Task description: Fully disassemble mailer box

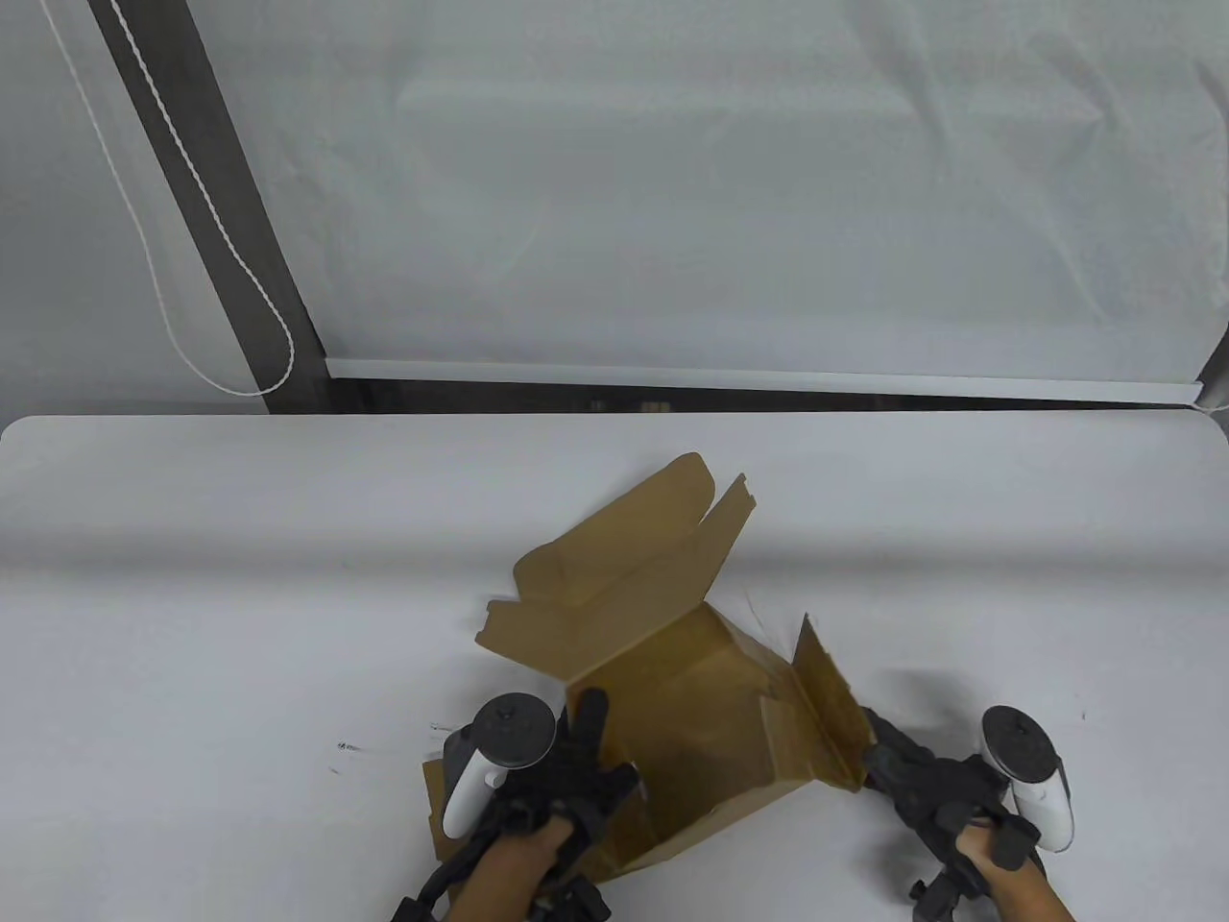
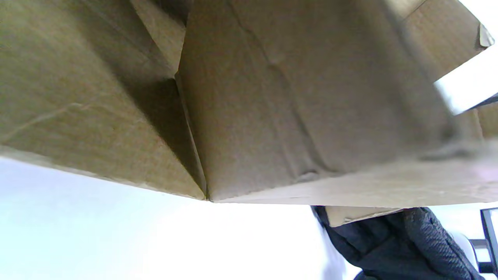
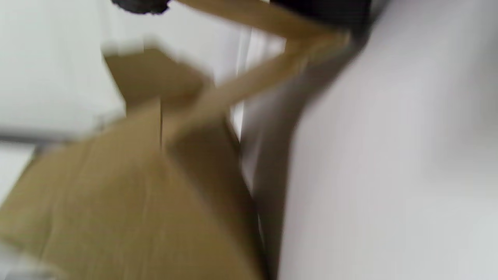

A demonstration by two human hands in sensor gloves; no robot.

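A brown cardboard mailer box lies partly unfolded on the white table, its lid and flaps spread toward the back. My left hand presses on the box's left front part, fingers lying on the cardboard. My right hand holds the right side flap at its lower edge. The left wrist view shows the box's panels close up, with a gloved hand below them. The right wrist view is blurred; it shows the box and a flap.
A white curtain or sheet hangs behind the table's far edge. A white cord hangs at the back left beside a dark post. The table has small dark marks at the left front.
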